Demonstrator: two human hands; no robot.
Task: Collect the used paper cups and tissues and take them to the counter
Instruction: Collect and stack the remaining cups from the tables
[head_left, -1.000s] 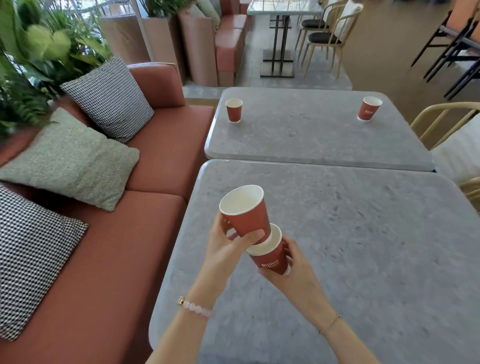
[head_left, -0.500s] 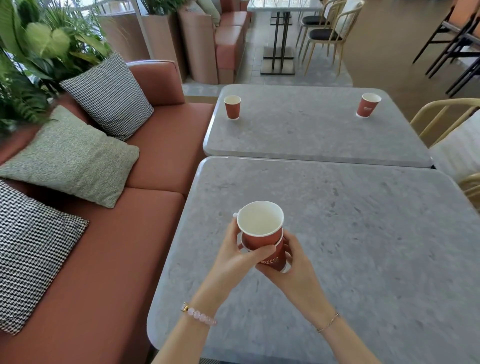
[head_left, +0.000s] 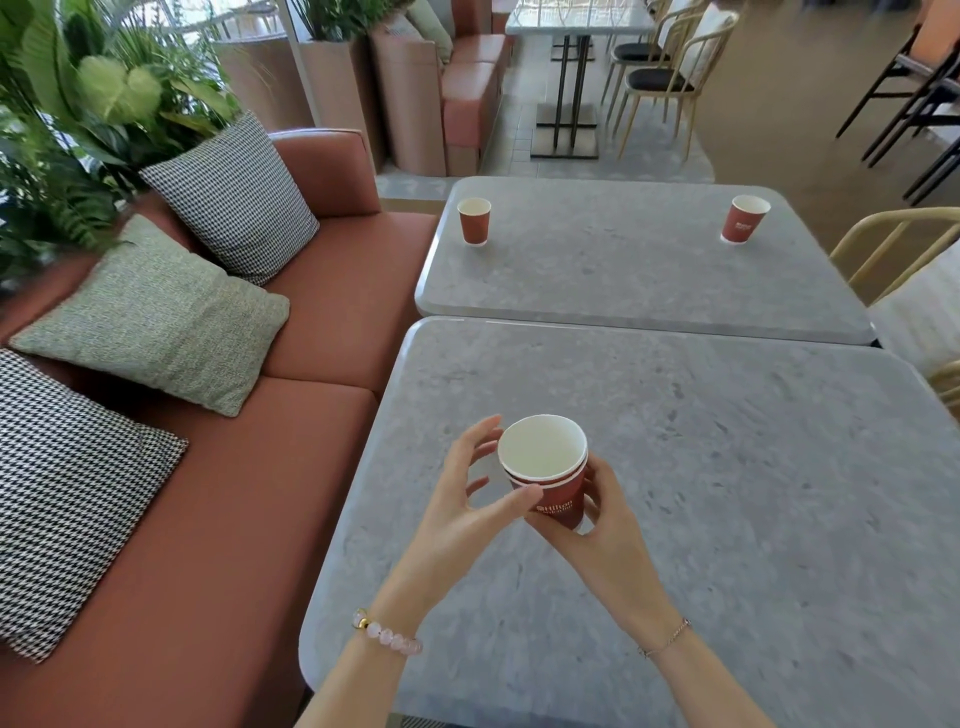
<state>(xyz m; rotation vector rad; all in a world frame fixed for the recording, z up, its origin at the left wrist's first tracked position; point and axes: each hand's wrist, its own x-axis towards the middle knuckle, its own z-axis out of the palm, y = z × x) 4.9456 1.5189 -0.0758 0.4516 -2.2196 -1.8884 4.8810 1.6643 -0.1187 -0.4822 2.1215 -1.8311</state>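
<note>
Grips two nested red paper cups (head_left: 551, 486) in the right hand (head_left: 597, 525), fingers curled round the lower wall from the right and underneath. Holds them upright, white inside showing, one rim just above the other (white "Hilton" lettering on the outer wall). Places the left hand (head_left: 462, 499) just beside them, relaxed and unclenched, with the thumb tip against the outer wall and the other fingers spread and gently bent near the rim; cannot tell whether those fingers touch it. Wears a pink bead bracelet (head_left: 387, 635) on the left wrist and a thin chain (head_left: 665, 636) on the right.

Poises the cups over the left half of the near table (head_left: 727, 519), grey and stone-patterned. Shows to its left a terracotta sofa (head_left: 260, 519), with a green cushion (head_left: 156, 317) lying between houndstooth cushions (head_left: 234, 197).

Meets, just beyond the near table's back edge, a far table (head_left: 623, 291) of the same grey. Finds two more red paper cups there, upright and well apart: the left cup (head_left: 474, 221) near the back left corner, the right cup (head_left: 744, 219) near the back right corner.

Takes in, farther off, leafy plants (head_left: 104, 104) behind the sofa and pale wooden chairs (head_left: 665, 78) by another table.
</note>
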